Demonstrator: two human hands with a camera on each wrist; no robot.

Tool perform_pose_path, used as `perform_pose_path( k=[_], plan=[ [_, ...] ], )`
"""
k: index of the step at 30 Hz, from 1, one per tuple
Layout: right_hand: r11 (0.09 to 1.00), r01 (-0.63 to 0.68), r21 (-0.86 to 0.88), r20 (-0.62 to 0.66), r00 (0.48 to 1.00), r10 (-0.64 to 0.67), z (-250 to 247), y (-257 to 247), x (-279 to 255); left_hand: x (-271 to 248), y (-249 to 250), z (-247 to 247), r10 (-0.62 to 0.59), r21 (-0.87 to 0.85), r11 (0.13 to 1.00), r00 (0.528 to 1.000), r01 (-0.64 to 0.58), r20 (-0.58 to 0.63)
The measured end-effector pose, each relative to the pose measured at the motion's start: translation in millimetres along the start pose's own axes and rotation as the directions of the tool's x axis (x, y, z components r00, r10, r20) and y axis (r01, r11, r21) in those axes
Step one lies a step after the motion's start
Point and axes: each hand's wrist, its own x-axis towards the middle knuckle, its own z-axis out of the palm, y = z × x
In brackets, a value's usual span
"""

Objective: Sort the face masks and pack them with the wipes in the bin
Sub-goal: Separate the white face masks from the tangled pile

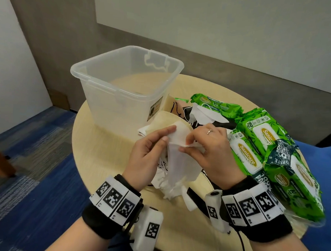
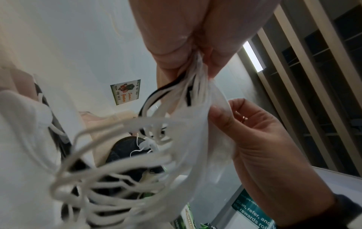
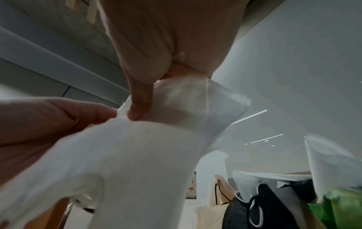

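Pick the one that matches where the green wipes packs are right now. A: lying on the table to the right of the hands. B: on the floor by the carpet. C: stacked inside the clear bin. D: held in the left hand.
A: the green wipes packs lie on the round table to the right of the right hand, outside the clear bin, while both hands hold a white mask.

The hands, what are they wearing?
Both hands are bare. The right hand has a thin ring on one finger. Each wrist wears a black band with white blocks printed with black square codes. A small white camera box hangs by the left wrist, and a thin black cable runs from the right one.
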Motion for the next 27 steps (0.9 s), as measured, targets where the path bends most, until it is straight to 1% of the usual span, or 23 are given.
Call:
perform_pose_path(
  k=[2, 5, 7, 9, 13, 16, 20, 23, 27],
  plan=[
    [0.995, -0.020, 0.100, 0.035, 0.999, 0.016, -2.8, 1.8, -2.8, 2.4, -1.7, -2.1, -0.014, -0.009, 1.000, 0.999, 0.014, -0.052],
    [0.961, -0.101, 0.256, 0.107, 0.991, 0.075, -8.1, 6.4, -6.7, 5.8, -7.0, -7.9, -0.015, 0.033, 0.999, 0.990, 0.020, -0.139],
    [0.938, -0.163, 0.304, 0.146, 0.982, 0.123, -10.6, 8.0, -8.2, 6.8, -9.1, -10.2, 0.000, 0.062, 0.998, 0.984, 0.012, -0.178],
    [0.925, -0.204, 0.320, 0.152, 0.975, 0.163, -10.7, 7.6, -7.6, 6.8, -10.5, -10.0, 0.011, 0.065, 0.998, 0.981, 0.002, -0.194],
    [0.905, -0.235, 0.354, 0.113, 0.972, 0.208, -4.0, 2.3, -0.3, 3.9, -10.1, -6.0, 0.033, 0.043, 0.999, 0.983, -0.025, -0.182],
    [0.898, -0.269, 0.349, 0.111, 0.963, 0.246, 3.3, -0.8, 3.3, 2.8, -10.0, -4.0, 0.033, 0.030, 0.999, 0.988, -0.029, -0.153],
    [0.892, -0.282, 0.352, 0.101, 0.959, 0.264, 7.2, -3.2, 2.1, 2.6, -11.5, -6.2, 0.030, 0.062, 0.998, 0.991, -0.022, -0.132],
    [0.898, -0.282, 0.337, 0.128, 0.959, 0.253, 5.7, -6.3, 2.1, 1.6, -12.8, -7.0, 0.018, 0.080, 0.997, 0.993, -0.009, -0.118],
    [0.901, -0.222, 0.373, 0.161, 0.972, 0.173, -1.5, -8.5, 1.2, 2.5, -15.0, -8.7, -0.014, 0.100, 0.995, 0.993, 0.026, -0.119]
  ],
)
